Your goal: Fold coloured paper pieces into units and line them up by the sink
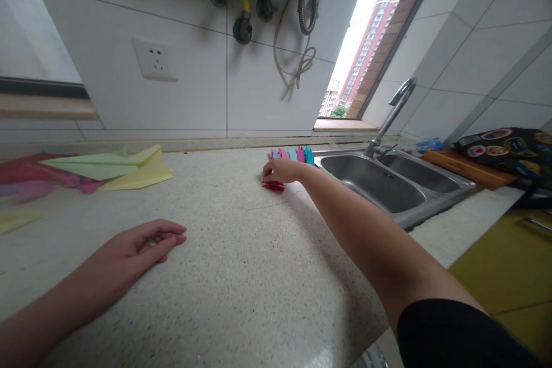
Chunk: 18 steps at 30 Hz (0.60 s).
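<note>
My right hand (281, 171) reaches far across the speckled countertop (241, 276) and pinches a small red folded paper piece (273, 186) that lies on the counter. Just behind it stands a row of several small folded paper pieces (293, 153) in pink, blue and teal, beside the sink. Resting on its side near the front left of the counter, my left hand (144, 241) has its fingers loosely curled and holds nothing.
Sheets and folded planes of coloured paper (107, 168) lie at the far left. A steel double sink (388, 181) with a tap (394, 109) is at the right, an orange board (463, 167) and a patterned bag (506, 149) beyond it. A wall socket (154, 60) and hoses sit above.
</note>
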Available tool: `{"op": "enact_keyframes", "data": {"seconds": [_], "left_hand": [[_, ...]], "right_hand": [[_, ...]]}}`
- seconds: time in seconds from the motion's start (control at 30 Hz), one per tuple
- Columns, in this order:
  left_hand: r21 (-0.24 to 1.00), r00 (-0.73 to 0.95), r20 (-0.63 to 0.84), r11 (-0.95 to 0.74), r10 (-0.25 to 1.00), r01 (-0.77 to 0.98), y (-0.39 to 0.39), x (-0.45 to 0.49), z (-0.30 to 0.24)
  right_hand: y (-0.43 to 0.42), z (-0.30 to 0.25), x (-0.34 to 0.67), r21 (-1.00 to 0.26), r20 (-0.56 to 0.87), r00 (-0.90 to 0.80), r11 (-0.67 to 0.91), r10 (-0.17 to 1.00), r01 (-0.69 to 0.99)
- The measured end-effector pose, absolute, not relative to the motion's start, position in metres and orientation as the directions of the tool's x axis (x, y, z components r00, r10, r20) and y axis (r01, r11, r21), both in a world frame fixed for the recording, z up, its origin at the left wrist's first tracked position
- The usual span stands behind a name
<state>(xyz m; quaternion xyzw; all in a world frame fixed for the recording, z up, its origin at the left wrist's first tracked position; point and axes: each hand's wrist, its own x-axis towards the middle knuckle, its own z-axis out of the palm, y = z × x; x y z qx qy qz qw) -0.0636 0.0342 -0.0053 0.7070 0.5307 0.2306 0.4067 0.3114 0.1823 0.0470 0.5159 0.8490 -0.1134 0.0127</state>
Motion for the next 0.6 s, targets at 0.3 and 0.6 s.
{"op": "enact_keyframes", "data": {"seconds": [0.3, 0.6], "left_hand": [[0.823, 0.318, -0.128, -0.079, 0.939, 0.562, 0.032, -0.057, 0.001], [0.815, 0.335, -0.152, -0.074, 0.93, 0.575, 0.039, -0.066, -0.012]], "right_hand": [[0.183, 0.064, 0.34, -0.218, 0.099, -0.323, 0.338, 0.941, 0.916], [0.204, 0.081, 0.414, -0.24, 0.412, 0.102, -0.001, 0.906, 0.971]]}}
